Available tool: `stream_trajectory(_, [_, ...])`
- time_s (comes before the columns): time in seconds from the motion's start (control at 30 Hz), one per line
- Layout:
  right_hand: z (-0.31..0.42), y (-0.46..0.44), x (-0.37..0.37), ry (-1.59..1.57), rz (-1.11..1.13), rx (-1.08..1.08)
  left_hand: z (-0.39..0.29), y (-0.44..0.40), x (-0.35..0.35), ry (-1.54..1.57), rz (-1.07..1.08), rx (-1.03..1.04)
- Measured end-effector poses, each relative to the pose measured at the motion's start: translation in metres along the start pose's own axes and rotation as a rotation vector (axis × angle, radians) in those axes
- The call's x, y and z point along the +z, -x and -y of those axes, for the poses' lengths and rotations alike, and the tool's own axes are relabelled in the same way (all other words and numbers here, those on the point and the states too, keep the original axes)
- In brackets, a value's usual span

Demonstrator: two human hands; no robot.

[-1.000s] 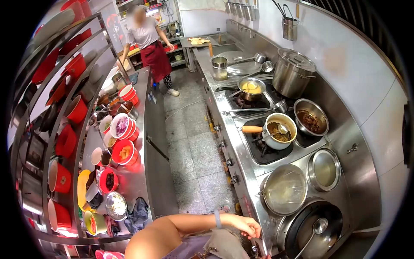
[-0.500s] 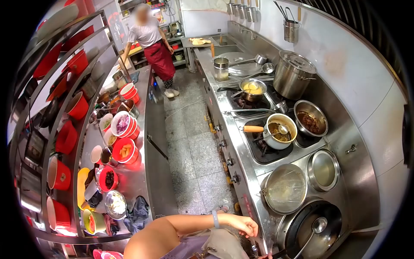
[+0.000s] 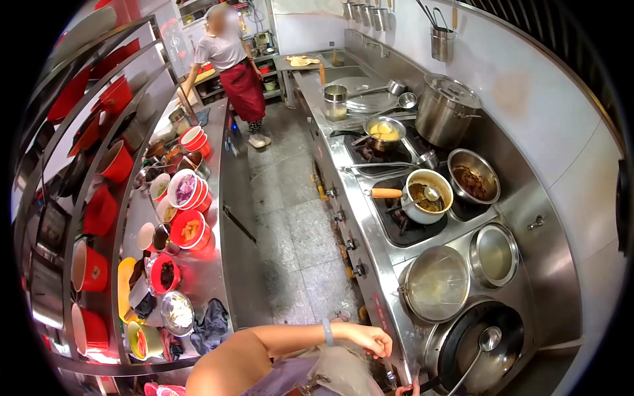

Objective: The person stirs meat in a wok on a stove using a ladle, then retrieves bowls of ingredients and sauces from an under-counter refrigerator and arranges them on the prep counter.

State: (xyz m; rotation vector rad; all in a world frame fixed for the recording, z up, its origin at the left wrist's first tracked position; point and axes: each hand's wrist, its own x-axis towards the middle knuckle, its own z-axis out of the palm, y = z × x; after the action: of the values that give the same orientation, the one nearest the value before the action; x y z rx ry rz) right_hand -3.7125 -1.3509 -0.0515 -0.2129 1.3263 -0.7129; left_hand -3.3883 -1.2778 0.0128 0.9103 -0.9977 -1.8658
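Observation:
My left hand is over the front edge of the stove counter, with its fingers curled in. I see nothing in it. At the bottom edge, only part of my right hand shows, its fingers around the end of the dark handle of a black wok. A steel ladle rests inside this wok, its long handle pointing down toward the front. Behind the wok are a pan with a round mesh strainer over it and a steel pot of cloudy liquid.
Farther along the stove are a white pot with a wooden handle, a steel bowl of dark sauce, a saucepan of yellow liquid and a tall stockpot. Red tubs line the left counter. A person stands at the aisle's far end.
My right hand shows a little more at the bottom edge. The left hand has shifted slightly and stays curled. The view has tilted a little, and the far person's head has turned.

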Motion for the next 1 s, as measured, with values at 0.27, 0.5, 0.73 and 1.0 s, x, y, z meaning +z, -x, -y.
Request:
stream_trajectory(0.27, [-0.012, -0.005, -0.002, -0.043, -0.015, 0.026, -0.002, 0.002, 0.005, -0.030, 0.065, -0.040])
stream_trajectory(0.5, [-0.009, -0.011, -0.003, -0.042, -0.015, 0.045, 0.008, -0.006, 0.011, -0.017, 0.078, -0.111])
stream_trajectory(0.73, [-0.011, -0.012, -0.006, -0.082, -0.021, 0.051, 0.016, -0.019, 0.022, -0.004, 0.103, -0.149])
stream_trajectory(1.0, [-0.013, -0.005, -0.005, -0.105, -0.004, 0.047, 0.023, -0.020, 0.029, 0.001, 0.112, -0.161])
